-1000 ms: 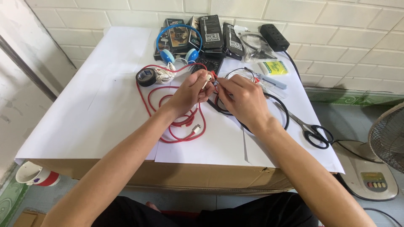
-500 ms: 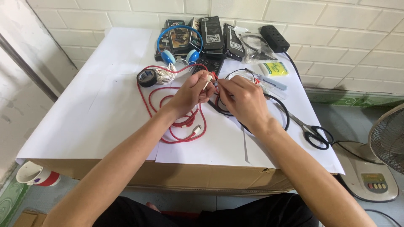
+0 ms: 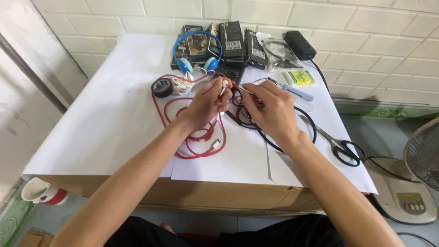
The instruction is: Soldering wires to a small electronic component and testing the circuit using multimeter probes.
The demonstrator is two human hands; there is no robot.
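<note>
The left hand [image 3: 206, 104] is over the middle of the desk [image 3: 105, 123], which is covered with white paper. Its fingers [image 3: 222, 93] are pressed together and pinch the white plug end of a red cable [image 3: 192, 137]. The rest of this cable lies in loose loops on the paper, under and in front of the hand. The right hand [image 3: 270, 107] is just beside the left one, and its fingers are closed around a thin red probe [image 3: 249, 91], whose metal tip points toward the plug. A black cable [image 3: 292, 137] curves on the desk under the right hand. Near the left hand there is a roll of black tape [image 3: 162, 88]. Blue headphones [image 3: 197, 64] lie behind it. Black-handled scissors [image 3: 340, 146] lie at the right edge, well apart from the hands. A black power strip [image 3: 299, 45] is by the wall.
</note>
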